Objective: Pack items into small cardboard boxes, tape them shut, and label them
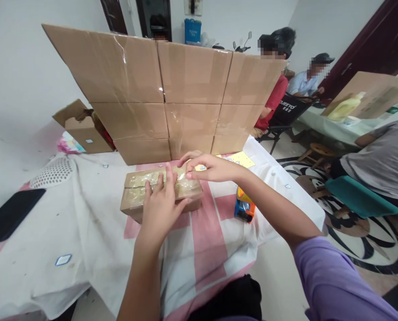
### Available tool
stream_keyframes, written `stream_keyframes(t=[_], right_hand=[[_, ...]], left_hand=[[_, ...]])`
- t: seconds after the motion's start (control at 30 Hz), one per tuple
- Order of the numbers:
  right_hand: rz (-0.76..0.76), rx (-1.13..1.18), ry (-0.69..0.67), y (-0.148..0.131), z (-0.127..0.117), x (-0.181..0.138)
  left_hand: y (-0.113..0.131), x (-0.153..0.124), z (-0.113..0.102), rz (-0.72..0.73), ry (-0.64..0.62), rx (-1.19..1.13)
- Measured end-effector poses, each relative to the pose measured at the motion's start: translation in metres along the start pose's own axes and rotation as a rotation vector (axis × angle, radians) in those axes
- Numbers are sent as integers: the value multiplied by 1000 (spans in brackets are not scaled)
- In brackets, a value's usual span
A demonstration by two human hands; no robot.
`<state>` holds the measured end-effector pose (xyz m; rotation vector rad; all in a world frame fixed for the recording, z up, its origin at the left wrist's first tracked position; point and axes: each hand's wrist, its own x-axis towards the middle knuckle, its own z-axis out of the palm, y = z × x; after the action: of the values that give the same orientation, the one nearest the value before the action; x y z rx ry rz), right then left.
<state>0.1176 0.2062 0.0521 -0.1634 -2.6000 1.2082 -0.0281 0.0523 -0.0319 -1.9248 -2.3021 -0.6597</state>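
Note:
A small cardboard box (132, 203) with shiny clear tape over its top lies on the cloth-covered table in front of me. My left hand (160, 200) rests on the box top, fingers spread and pressed flat against the taped surface. Over the box's right end, my right hand (207, 167) has its thumb and forefinger pinched together close to the tape; whatever may be between them is too small to make out. To the right of the box lies a small orange, blue and yellow object (244, 207).
A tall cardboard panel (195, 76) stands behind the box. An open carton (85, 133) and a white perforated piece (51, 171) are at left, near a black flat object (13, 214). A yellow sheet (242, 159) lies behind my right hand. Other people sit at right.

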Motion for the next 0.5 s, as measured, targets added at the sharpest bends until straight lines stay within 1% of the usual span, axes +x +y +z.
stream_keyframes(t=[0.1, 0.17, 0.23, 0.3, 0.37, 0.5], right_hand=[[76, -169, -19, 39, 10, 17], [91, -222, -25, 54, 14, 22], [90, -282, 14, 61, 16, 21], [99, -329, 87, 63, 16, 18], [109, -330, 134, 65, 16, 17], [47, -274, 121, 71, 14, 18]], left_hand=[[0, -1, -2, 39, -19, 60], [0, -1, -3, 83, -37, 105], [0, -2, -4, 125, -53, 140], [-1, -3, -4, 147, -63, 166], [-1, -4, -4, 152, -72, 179], [-1, -6, -3, 150, -73, 184]])
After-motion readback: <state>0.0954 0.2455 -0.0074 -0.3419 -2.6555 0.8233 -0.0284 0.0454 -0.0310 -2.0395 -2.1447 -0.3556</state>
